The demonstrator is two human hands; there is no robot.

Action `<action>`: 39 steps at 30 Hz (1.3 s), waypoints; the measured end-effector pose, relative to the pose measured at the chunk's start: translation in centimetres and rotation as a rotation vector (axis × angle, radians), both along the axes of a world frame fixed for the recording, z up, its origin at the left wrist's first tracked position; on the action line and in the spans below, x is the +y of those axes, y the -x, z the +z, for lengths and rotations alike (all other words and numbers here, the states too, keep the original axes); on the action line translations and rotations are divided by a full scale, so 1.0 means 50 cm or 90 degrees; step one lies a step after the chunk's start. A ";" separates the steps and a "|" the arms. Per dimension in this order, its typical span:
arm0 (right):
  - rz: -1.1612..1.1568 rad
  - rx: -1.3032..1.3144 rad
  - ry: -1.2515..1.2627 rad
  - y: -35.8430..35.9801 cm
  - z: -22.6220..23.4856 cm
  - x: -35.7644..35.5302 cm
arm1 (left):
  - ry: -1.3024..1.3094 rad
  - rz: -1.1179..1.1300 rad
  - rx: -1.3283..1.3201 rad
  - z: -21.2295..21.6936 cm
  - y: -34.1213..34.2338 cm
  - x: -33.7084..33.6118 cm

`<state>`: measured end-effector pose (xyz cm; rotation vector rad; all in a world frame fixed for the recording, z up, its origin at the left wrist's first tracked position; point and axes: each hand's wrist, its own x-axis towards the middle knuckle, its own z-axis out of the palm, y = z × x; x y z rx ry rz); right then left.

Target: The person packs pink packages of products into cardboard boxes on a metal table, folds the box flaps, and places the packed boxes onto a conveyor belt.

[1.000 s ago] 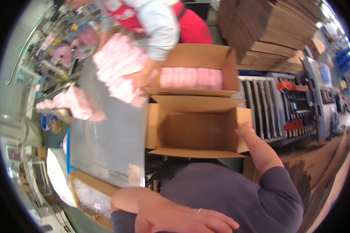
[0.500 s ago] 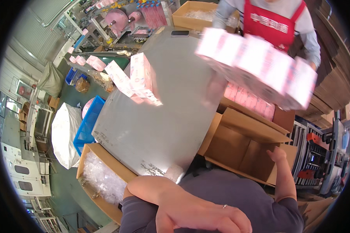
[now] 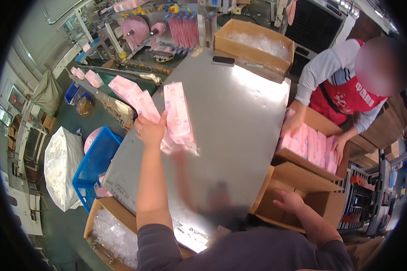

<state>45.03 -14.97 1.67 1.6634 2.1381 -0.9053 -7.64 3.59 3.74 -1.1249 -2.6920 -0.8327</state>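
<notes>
My left hand (image 3: 150, 131) reaches over the metal table to the near end of a pink-printed soft pack (image 3: 146, 106). Its thumb and fingers are spread around that end, touching it. Just right of it stands another pink pack (image 3: 178, 110), apart from my hand. A third pink pack (image 3: 124, 89) sits behind, at the conveyor's end. My right hand (image 3: 290, 202) hangs over an open cardboard carton (image 3: 272, 198) on the right, fingers apart, holding nothing.
Across the table a co-worker in a red apron has both hands at a carton of pink packs (image 3: 313, 147). A phone (image 3: 224, 60) lies near the table's far edge. Boxes of clear plastic (image 3: 115, 237), a blue crate (image 3: 88, 169) and a white sack (image 3: 63, 169) stand around.
My left arm has swung from my body out to the packs on the left. The co-worker has lowered a row of pink packs into the far carton. My right hand stays over the near carton.
</notes>
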 end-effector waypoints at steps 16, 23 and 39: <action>-0.236 0.002 -0.298 0.336 -0.006 0.374 | 0.213 -0.488 -0.167 -0.007 -0.260 0.066; -0.223 -0.017 -0.292 0.339 0.006 0.377 | 0.260 -0.287 -0.150 -0.008 -0.049 0.256; -0.214 0.019 -0.263 0.329 0.022 0.371 | 0.068 -0.287 -0.010 0.018 -0.073 0.210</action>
